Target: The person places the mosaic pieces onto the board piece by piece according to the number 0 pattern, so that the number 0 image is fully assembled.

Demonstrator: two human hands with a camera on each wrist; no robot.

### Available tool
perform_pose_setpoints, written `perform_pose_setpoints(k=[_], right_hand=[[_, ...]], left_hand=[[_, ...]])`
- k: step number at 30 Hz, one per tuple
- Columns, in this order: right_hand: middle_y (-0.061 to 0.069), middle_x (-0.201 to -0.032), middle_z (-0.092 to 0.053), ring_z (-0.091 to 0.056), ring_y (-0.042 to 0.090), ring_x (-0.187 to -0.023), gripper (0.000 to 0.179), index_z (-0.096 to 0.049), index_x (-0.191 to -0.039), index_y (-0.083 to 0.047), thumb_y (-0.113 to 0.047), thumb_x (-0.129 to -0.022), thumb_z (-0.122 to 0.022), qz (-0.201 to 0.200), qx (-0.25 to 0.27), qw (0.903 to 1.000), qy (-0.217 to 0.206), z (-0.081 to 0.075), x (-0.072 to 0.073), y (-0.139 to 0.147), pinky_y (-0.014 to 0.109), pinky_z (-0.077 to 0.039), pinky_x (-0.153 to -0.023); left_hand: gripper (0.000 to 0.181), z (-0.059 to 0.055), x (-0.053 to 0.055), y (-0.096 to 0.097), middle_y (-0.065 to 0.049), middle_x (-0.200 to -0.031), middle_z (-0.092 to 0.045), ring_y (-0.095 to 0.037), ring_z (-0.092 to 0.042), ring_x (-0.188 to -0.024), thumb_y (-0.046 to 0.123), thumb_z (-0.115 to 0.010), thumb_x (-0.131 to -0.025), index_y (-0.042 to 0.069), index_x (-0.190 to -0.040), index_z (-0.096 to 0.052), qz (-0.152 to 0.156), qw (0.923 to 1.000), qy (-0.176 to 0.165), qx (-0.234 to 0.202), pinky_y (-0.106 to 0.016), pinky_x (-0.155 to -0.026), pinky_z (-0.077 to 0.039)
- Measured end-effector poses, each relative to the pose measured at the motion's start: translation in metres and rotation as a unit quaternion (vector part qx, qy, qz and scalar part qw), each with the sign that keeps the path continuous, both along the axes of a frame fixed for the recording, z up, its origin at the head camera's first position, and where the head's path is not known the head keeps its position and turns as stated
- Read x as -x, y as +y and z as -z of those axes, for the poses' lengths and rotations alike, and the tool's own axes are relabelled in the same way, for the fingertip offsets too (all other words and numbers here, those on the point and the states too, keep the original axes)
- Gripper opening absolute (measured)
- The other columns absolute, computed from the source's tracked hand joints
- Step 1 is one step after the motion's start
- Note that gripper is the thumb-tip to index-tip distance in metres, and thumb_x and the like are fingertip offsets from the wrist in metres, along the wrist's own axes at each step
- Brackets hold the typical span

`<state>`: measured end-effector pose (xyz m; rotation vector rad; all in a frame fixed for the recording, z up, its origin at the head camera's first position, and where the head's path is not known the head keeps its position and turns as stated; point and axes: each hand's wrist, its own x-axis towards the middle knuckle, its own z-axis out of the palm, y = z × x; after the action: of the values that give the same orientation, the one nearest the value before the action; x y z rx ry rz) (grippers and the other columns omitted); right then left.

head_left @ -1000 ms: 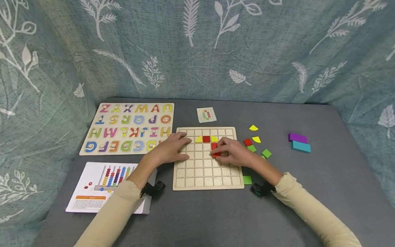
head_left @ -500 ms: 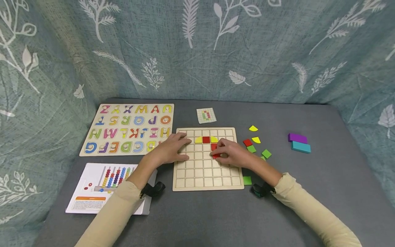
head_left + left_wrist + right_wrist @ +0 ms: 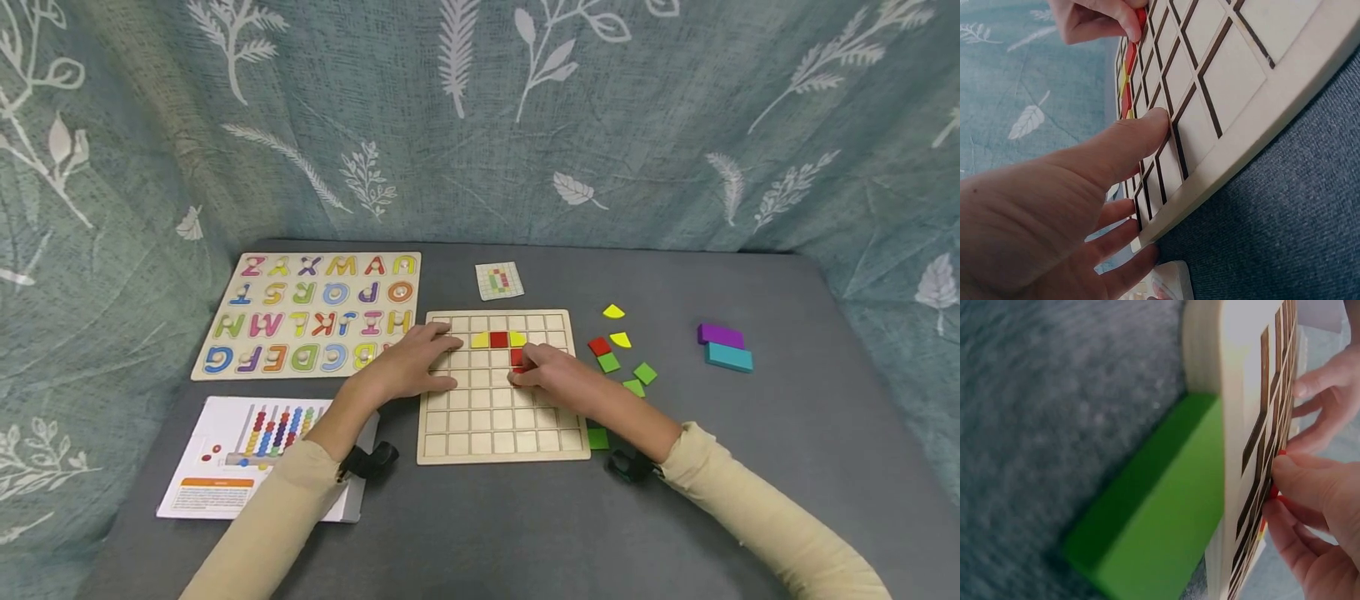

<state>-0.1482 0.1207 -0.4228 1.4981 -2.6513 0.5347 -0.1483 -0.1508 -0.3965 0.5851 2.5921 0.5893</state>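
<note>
A wooden grid board (image 3: 502, 421) lies mid-table. My left hand (image 3: 415, 362) rests on its left side, fingers spread, the thumb touching the grid in the left wrist view. With thumb and fingers, my right hand (image 3: 558, 379) pinches a red square tile (image 3: 1274, 489) at the board's surface; the hand covers most of it. Just above that spot sits another red square (image 3: 517, 357). In the row above, a red square (image 3: 498, 339) lies between two yellow quarter-round tiles, the left one (image 3: 481, 340) in full view and the right one (image 3: 517, 339) partly behind the fingers.
Loose red, yellow and green tiles (image 3: 645, 372) lie right of the board, and a green tile (image 3: 1172, 519) touches its edge. Behind it is a pattern card (image 3: 499, 281). An alphabet puzzle (image 3: 315, 312) and an abacus box (image 3: 202, 450) are left; purple and teal blocks (image 3: 728, 357) far right.
My right hand has tilted over the red tile and its fingers have drawn closer together. A green tile beside that wrist shows more fully. The left hand stays in place.
</note>
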Motion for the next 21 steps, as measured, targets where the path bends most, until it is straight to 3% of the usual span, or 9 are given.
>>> perform_pose_setpoints(k=[9,13,21], right_hand=[[0.002,-0.076,-0.047,-0.038,0.011,-0.068,0.010,-0.076,-0.091,-0.008,-0.015,-0.087,-0.071,0.035,-0.007,0.9989,-0.029,0.0027,-0.0080,-0.0042,0.019,-0.031,-0.060],[0.002,-0.075,-0.046,-0.036,0.011,-0.066,0.011,-0.077,-0.093,-0.007,-0.015,-0.087,-0.072,0.036,0.003,0.9992,-0.016,0.0044,-0.0088,-0.0043,0.018,-0.030,-0.058],[0.006,-0.079,-0.053,-0.044,0.015,-0.069,0.011,-0.079,-0.094,-0.008,-0.011,-0.084,-0.074,0.032,0.018,0.9993,0.010,0.0028,-0.0061,-0.0039,0.021,-0.039,-0.059]], left_hand=[[0.061,0.0054,-0.0026,0.0005,-0.017,-0.156,-0.031,-0.037,-0.029,-0.143,0.031,-0.070,-0.089,0.012,-0.143,-0.047,0.001,1.0000,-0.002,0.002,-0.055,-0.110,-0.035],[0.062,0.0063,-0.0031,-0.0011,-0.017,-0.156,-0.030,-0.037,-0.028,-0.144,0.031,-0.070,-0.089,0.012,-0.143,-0.047,0.004,1.0000,0.002,0.000,-0.055,-0.110,-0.036],[0.061,0.0028,-0.0004,-0.0021,-0.017,-0.156,-0.030,-0.037,-0.027,-0.144,0.031,-0.069,-0.090,0.011,-0.143,-0.047,0.007,0.9999,0.010,-0.004,-0.058,-0.106,-0.038]])
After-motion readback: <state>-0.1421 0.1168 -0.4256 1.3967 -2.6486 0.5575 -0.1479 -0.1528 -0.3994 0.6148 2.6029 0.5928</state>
